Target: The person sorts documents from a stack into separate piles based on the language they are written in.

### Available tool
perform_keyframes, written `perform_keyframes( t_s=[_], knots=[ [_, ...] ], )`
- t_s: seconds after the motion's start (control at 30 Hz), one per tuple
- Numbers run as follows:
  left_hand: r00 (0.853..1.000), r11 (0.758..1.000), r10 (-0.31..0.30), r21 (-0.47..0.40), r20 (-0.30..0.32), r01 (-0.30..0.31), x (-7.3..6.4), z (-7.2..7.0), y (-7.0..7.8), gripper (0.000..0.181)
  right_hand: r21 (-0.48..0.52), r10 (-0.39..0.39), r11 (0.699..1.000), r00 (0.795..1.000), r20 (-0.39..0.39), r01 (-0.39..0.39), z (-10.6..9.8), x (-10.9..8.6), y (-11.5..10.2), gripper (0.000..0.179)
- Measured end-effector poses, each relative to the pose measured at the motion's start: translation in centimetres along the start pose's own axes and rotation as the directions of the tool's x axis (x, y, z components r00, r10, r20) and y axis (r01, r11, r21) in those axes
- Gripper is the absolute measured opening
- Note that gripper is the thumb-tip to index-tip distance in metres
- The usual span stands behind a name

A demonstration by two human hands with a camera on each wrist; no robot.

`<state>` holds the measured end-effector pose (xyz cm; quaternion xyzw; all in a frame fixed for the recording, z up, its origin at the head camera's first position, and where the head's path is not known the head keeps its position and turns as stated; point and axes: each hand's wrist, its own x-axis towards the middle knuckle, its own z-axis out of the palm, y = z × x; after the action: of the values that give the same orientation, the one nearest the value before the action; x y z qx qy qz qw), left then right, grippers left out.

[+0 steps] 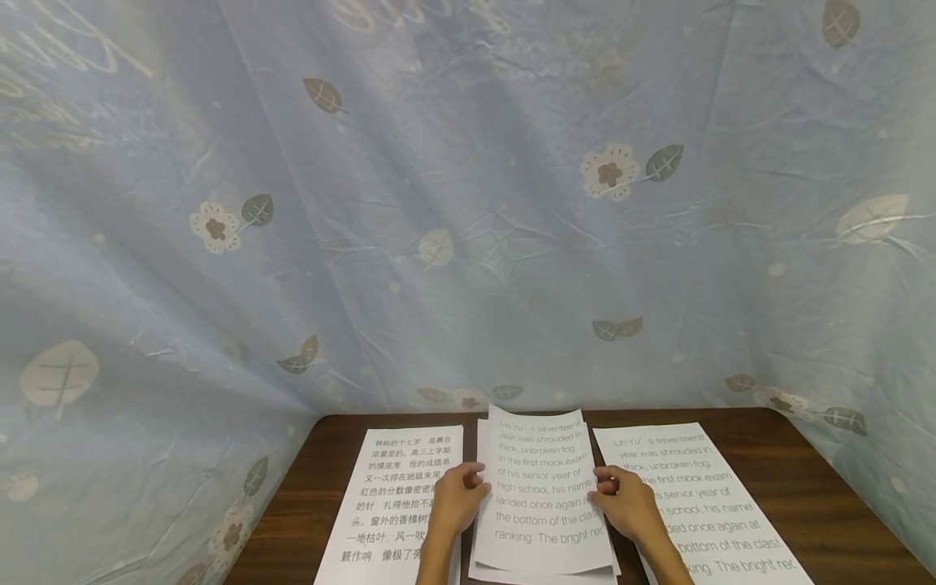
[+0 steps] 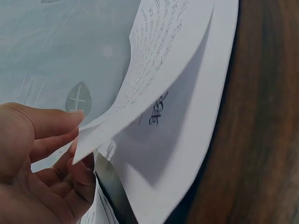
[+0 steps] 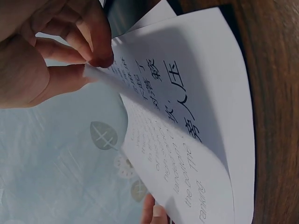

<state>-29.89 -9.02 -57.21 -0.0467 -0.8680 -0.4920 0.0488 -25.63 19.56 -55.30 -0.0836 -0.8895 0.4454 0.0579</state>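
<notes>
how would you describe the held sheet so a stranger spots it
On the brown wooden table, look between the left paper and right paper. There, the top sheet carries English print. Unlike its neighbours, it is raised, pinched by both hands.

I read place as small curtained-off desk spot; home or office beyond cloth, I cannot tell. Evidence: creased blue-grey cloth hangs along far side, wraps round left and right, printed with flowers and leaves, household-fabric look. Dark wood-grain table, rounded far corners, far edge right by cloth. Printed sheets, English and Chinese, laid across tabletop: paperwork surface.
</notes>
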Motion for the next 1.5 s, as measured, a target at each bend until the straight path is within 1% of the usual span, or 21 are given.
perform_keyframes(
  t_s=[0.23,0.43,0.73,0.83,0.93,1.0,1.27,1.37,1.5],
  knots=[
    [1.000,1.000,0.003,-0.004,-0.003,-0.003,-0.1,0.3,0.3,0.036,0.089,0.010,0.996,1.000,0.012,-0.011,0.1,-0.1,0.1,0.046],
    [1.000,1.000,0.004,-0.011,-0.015,-0.004,-0.2,0.4,0.4,0.036,0.110,0.011,0.994,1.000,0.023,-0.014,0.1,-0.2,0.1,0.047],
    [1.000,0.999,-0.001,-0.043,-0.015,0.000,-0.3,0.2,0.5,0.036,0.140,0.019,0.990,0.999,0.036,-0.024,0.0,-0.2,0.1,0.047],
    [1.000,0.996,-0.003,-0.089,-0.004,0.003,-0.5,0.3,0.7,0.037,0.131,0.018,0.991,0.999,0.037,-0.023,-0.2,-0.2,0.3,0.047],
    [1.000,0.988,-0.017,-0.153,0.012,0.018,-0.7,0.6,1.1,0.039,0.117,0.018,0.993,0.999,0.031,-0.022,-0.6,-0.2,0.3,0.047],
    [1.000,0.984,-0.023,-0.177,0.014,0.025,-0.8,0.8,1.4,0.040,0.104,0.014,0.994,0.999,0.029,-0.017,-0.9,-0.1,0.4,0.047],
    [1.000,0.975,-0.029,-0.220,-0.013,0.025,-1.1,1.6,2.3,0.042,0.066,0.035,0.997,0.999,-0.003,-0.035,-2.5,0.1,0.7,0.045],
    [0.999,0.971,-0.041,-0.236,-0.017,0.036,-1.2,2.2,2.5,0.042,0.066,0.039,0.997,0.999,-0.007,-0.038,-3.1,0.0,0.9,0.045],
    [0.999,0.965,-0.051,-0.260,-0.017,0.045,-1.3,3.2,2.9,0.042,0.049,0.025,0.999,1.000,-0.011,-0.025,-3.8,0.0,1.6,0.046]
  ],
)
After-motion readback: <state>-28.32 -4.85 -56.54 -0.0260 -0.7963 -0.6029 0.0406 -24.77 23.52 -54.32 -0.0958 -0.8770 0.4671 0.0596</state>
